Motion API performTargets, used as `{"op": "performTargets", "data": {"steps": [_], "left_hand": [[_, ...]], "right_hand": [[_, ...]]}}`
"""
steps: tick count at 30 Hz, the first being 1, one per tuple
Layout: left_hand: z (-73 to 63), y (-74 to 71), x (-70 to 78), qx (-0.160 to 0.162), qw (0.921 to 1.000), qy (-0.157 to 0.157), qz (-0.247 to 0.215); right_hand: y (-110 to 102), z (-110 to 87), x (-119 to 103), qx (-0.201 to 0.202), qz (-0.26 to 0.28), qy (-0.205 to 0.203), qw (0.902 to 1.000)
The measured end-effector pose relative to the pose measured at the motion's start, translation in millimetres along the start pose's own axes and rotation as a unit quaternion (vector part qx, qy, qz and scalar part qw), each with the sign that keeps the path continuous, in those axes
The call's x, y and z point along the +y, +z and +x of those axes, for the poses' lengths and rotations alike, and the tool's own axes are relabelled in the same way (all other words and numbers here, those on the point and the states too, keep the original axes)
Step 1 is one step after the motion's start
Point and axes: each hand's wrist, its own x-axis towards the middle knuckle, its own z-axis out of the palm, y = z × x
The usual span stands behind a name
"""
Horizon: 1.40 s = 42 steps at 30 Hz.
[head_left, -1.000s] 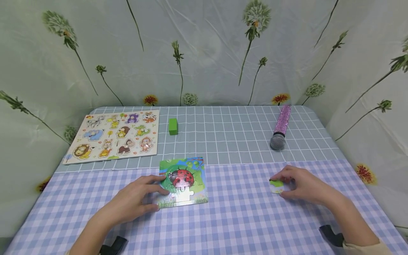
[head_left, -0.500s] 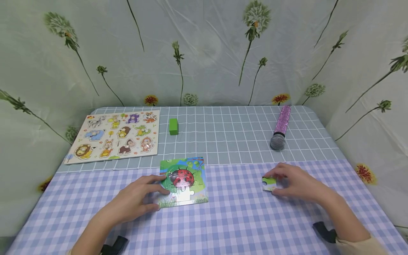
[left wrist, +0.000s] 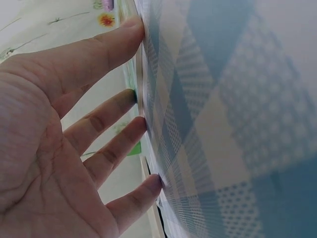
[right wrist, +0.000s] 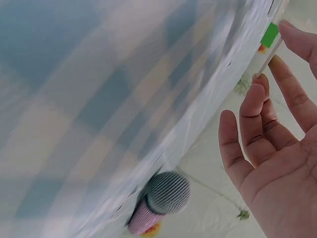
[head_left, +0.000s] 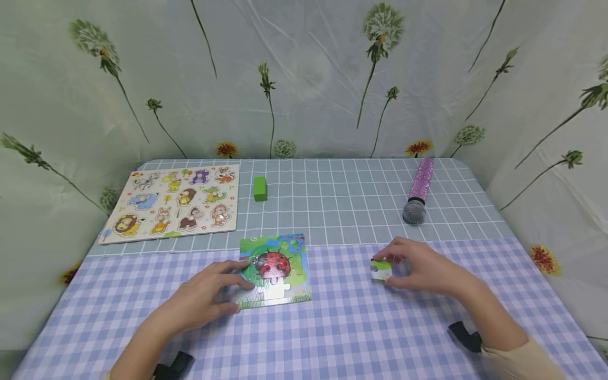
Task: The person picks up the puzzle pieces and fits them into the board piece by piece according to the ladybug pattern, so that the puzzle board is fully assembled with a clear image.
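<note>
A ladybug jigsaw puzzle (head_left: 298,264) lies on the checked cloth, with a pale gap (head_left: 274,290) in its lower middle. My left hand (head_left: 204,295) rests at the puzzle's left side, fingers spread and fairly straight, tips on its edge and surface. In the left wrist view those fingers (left wrist: 106,156) touch the board and the cloth. To the right, my right hand (head_left: 420,266) pinches a green and white puzzle piece (head_left: 381,270) between thumb and fingertips. From the right wrist view the puzzle piece (right wrist: 270,58) shows edge-on, held above the cloth.
An animal peg puzzle board (head_left: 173,203) lies at the back left, with a green block (head_left: 259,189) beside it. A microphone (head_left: 418,195) with a pink glittery handle lies at the back right. A flower-printed curtain (head_left: 313,79) hangs behind the table.
My right hand has moved left with the puzzle piece, closer to the ladybug puzzle. The left hand stays in place at the puzzle's edge.
</note>
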Motion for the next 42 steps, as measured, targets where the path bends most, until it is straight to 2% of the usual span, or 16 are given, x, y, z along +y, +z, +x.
{"op": "performTargets", "data": {"steps": [6, 24, 39, 42], "left_hand": [[-0.1, 0.2, 1.1, -0.002, 0.9999, -0.013, -0.003], [1.0, -0.9, 2.1, -0.007, 0.9997, -0.022, -0.008], [0.4, -1.5, 1.6, -0.007, 0.9998, -0.015, -0.015], [0.6, -1.3, 2.2, -0.010, 0.9996, -0.021, -0.018]], "right_hand": [[6, 15.5, -14, -0.010, 0.010, -0.029, 0.9995], [23, 51.3, -44, -0.033, 0.008, -0.088, 0.9955], [40, 78.6, -78, -0.048, -0.027, -0.133, 0.9895], [44, 83.2, -84, -0.052, -0.040, -0.138, 0.9883]]}}
